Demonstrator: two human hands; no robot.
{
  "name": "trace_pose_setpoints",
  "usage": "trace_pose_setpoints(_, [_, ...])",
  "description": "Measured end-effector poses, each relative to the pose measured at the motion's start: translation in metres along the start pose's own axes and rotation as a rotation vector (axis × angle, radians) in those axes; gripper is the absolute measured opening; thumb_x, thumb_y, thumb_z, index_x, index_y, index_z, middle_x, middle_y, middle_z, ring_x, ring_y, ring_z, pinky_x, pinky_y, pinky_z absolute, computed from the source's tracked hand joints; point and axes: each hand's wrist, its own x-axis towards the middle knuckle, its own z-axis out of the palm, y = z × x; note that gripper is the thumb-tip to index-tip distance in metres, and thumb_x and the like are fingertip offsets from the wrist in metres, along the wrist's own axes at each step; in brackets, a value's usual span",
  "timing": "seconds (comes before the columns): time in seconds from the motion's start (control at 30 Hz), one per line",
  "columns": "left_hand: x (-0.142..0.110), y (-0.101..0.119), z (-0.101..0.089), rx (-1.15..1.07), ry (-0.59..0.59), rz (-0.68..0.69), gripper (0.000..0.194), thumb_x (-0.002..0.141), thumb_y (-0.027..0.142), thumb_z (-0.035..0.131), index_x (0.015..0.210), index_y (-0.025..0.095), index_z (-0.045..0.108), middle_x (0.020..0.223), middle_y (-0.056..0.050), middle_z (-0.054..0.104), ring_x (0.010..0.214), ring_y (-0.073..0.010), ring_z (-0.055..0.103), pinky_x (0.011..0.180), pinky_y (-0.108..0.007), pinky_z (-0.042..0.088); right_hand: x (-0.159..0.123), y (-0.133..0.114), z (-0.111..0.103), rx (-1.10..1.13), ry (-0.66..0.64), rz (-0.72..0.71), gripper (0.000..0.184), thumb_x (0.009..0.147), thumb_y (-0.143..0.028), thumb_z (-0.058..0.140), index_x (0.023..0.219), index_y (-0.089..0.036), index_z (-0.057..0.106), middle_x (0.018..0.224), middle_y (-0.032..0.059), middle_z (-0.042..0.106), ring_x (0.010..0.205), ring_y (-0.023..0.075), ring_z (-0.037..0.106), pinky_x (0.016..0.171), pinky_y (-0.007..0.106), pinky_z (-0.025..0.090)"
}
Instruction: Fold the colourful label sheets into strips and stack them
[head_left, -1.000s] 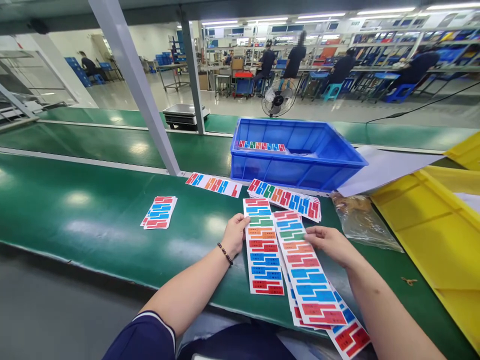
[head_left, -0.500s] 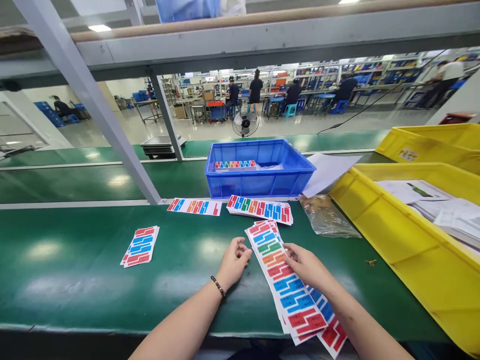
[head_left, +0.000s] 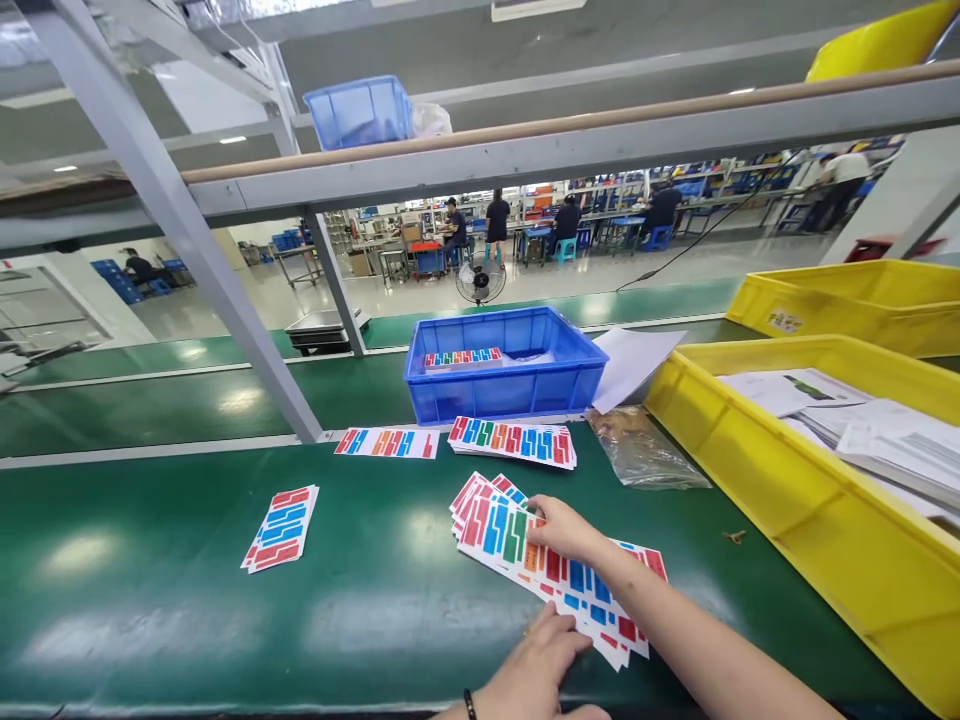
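Observation:
A fanned pile of sticker sheets [head_left: 517,545] printed with red, blue, green and orange shapes lies on the green belt [head_left: 150,560] in front of me. My right hand [head_left: 564,530] rests on top of the pile, fingers pressed flat on the sheets. My left hand [head_left: 536,670] lies near the belt's front edge, fingers stretched out and touching the pile's near edge. Both hands hold nothing lifted.
Another sheet stack [head_left: 514,441] and a single sheet [head_left: 388,443] lie ahead, a short stack [head_left: 281,527] to the left. A blue bin [head_left: 504,385] holds more sheets. Yellow bins [head_left: 795,500] with papers stand right, beside a plastic bag [head_left: 645,450]. A slanted frame post [head_left: 217,290] rises left.
The pile has been turned from lengthwise to lie across the belt. My left hand drew back from the pile's left side to its near edge. The camera tilted upward.

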Motion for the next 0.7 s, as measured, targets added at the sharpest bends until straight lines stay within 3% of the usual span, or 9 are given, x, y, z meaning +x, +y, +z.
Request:
trace_pose_setpoints(0.13, [-0.001,-0.005,0.001,-0.034,-0.004,0.048,0.067,0.068,0.053,0.055,0.126,0.020,0.046,0.137,-0.014,0.037,0.130,-0.0345,0.022,0.105,-0.050,0.015,-0.016,-0.012,-0.002,-0.110,-0.055,-0.066,0.026,0.061,-0.008,0.053,0.084,-0.017,0.063,0.089,0.0075,0.068,0.083,0.0236,0.062,0.065,0.027,0.040])
trace_pose_setpoints(0.37, [-0.012,0.004,-0.009,-0.007,-0.025,0.070,0.062,0.070,0.049,0.056,0.124,0.022,0.048,0.136,-0.013,0.039,0.126,-0.0296,0.033,0.104,-0.043,0.023,-0.029,-0.014,-0.003,-0.212,-0.049,-0.083,0.031,0.064,-0.008,0.049,0.092,-0.015,0.061,0.098,0.0124,0.065,0.092,0.0261,0.059,0.075,0.031,0.039])
trace_pose_setpoints(0.47, [-0.014,0.009,-0.017,0.031,0.053,0.055,0.058,0.070,0.044,0.058,0.122,0.020,0.051,0.134,-0.014,0.041,0.124,-0.0287,0.034,0.104,-0.042,0.024,-0.027,-0.008,-0.006,-0.229,0.005,-0.052,0.040,0.066,-0.010,0.046,0.104,-0.010,0.058,0.112,0.0192,0.058,0.104,0.0315,0.051,0.082,0.039,0.037])
trace_pose_setpoints(0.53, [-0.015,0.009,-0.019,-0.045,0.094,0.019,0.054,0.069,0.046,0.059,0.117,0.020,0.055,0.125,-0.014,0.050,0.116,-0.0276,0.045,0.099,-0.041,0.031,-0.028,-0.004,-0.005,-0.222,0.037,-0.051,0.049,0.068,-0.014,0.047,0.116,-0.008,0.052,0.125,0.0205,0.049,0.114,0.0331,0.042,0.088,0.043,0.033])
trace_pose_setpoints(0.6, [-0.018,0.003,-0.018,-0.265,0.014,-0.050,0.055,0.068,0.055,0.057,0.109,0.019,0.060,0.110,-0.013,0.061,0.101,-0.0266,0.055,0.091,-0.041,0.039,-0.034,-0.002,0.000,-0.205,0.043,-0.073,0.057,0.068,-0.019,0.048,0.124,-0.009,0.045,0.132,0.0180,0.043,0.121,0.0307,0.036,0.094,0.043,0.028])
trace_pose_setpoints(0.7, [-0.028,-0.012,-0.009,-0.627,-0.200,-0.165,0.053,0.062,0.061,0.060,0.094,0.019,0.067,0.093,-0.009,0.068,0.094,-0.0277,0.061,0.090,-0.045,0.039,-0.050,-0.004,0.012,-0.143,0.014,-0.141,0.065,0.065,-0.020,0.049,0.128,-0.012,0.041,0.134,0.0141,0.043,0.122,0.0274,0.035,0.098,0.041,0.026])
